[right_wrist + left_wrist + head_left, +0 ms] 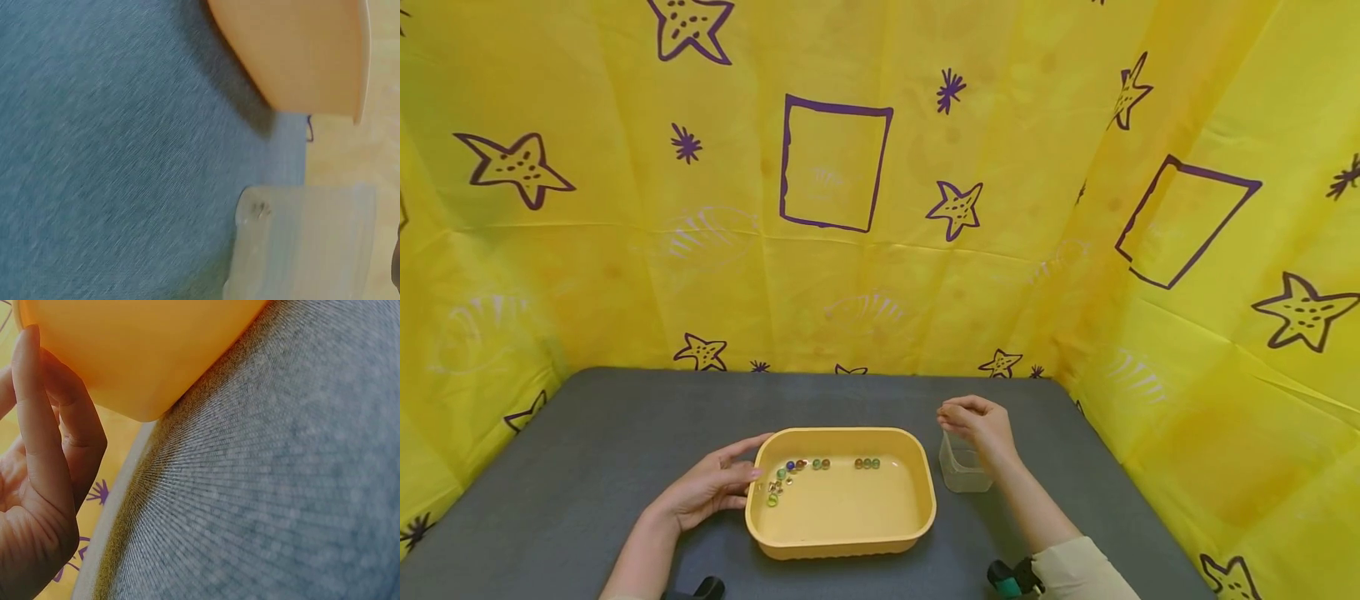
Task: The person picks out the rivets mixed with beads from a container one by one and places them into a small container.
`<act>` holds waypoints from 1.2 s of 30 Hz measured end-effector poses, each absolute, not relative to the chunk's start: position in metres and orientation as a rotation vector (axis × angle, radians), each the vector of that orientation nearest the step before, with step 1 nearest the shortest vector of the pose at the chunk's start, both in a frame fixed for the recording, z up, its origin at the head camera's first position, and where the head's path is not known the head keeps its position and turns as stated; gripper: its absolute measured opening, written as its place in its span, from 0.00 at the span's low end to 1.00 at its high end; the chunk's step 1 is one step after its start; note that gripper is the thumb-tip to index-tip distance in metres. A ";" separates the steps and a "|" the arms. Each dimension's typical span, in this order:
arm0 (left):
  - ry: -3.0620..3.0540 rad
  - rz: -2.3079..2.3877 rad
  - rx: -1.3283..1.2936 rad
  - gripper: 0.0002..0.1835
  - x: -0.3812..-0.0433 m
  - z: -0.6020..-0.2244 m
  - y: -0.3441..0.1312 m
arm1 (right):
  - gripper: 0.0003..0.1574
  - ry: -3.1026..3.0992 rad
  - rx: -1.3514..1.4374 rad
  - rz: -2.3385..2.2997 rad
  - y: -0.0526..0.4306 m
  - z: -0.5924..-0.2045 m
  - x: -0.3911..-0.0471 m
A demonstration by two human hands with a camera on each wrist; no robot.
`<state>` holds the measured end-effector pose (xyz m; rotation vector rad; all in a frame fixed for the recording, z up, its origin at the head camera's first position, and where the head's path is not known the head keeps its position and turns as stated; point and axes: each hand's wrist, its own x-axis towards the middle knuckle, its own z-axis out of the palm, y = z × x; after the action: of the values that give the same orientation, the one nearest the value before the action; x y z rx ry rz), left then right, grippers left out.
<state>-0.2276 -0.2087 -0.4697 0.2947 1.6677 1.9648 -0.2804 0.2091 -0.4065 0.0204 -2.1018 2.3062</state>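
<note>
A yellow rectangular tray (842,550) stands on the dark table. My left hand (711,485) holds its left side, thumb at the rim; in the left wrist view, fingers (37,419) lie against the outer wall. Glass marbles (867,463) line the tray's back and left sides, with small shiny pieces (775,487) among those at the left. To the right stands a clear plastic container (966,479); small dark bits (260,209) show low in it. Over its rim is my right hand (985,427), fingertips brought together; whether they pinch anything is hidden.
The grey table (587,467) extends around the tray and container. Yellow cloth (850,292) with purple drawings hangs behind and at the sides. Dark objects (709,588) show at the bottom edge near each forearm.
</note>
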 end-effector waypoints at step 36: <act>1.689 1.964 0.303 0.39 -0.229 -0.472 -0.209 | 0.10 -2.144 -0.101 2.154 0.253 -0.426 -0.276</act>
<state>-0.2289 -0.2087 -0.4716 0.3029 1.6886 1.9643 -0.2760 0.2526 -0.4258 -0.1010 -2.1437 2.1536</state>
